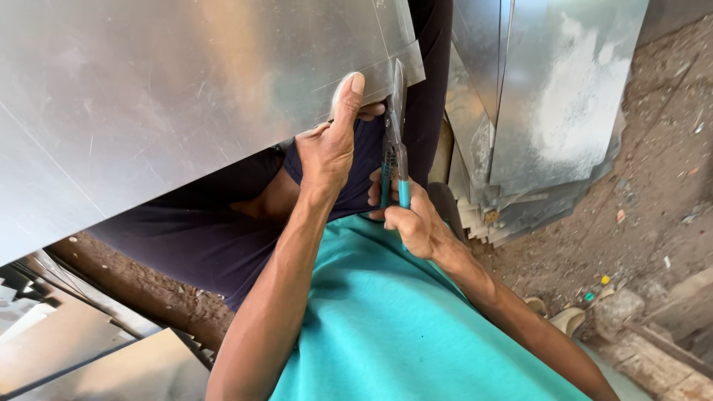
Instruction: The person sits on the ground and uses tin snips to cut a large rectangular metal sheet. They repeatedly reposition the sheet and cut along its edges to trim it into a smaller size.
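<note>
— What is seen at the centre of the frame?

— A large sheet of galvanised metal (pixel 148 96) is held across the lap of a seated person in a teal shirt (pixel 386 319) and dark trousers (pixel 215 238). Its lower right corner is pinched by the left hand (pixel 327 152), the thumb pressed flat on top and the fingers curled beneath the edge.

— And the other hand?

— The right hand (pixel 412 219) is closed around the teal handles of a pair of tin snips (pixel 394 141). The blades are pointed upward and are set into the edge of the sheet, just beside the left thumb.

— Are both hands gripping, then?

— Yes: the sheet is clamped by the left, the snips are clasped by the right.

— What is shown around them?

— A stack of cut metal sheets (pixel 549 104) is leaned upright to the right, over a dirt floor (pixel 639 193) strewn with small debris. More flat sheets (pixel 89 349) are laid at the lower left. Rough stone blocks (pixel 661 349) are seen at the lower right.
</note>
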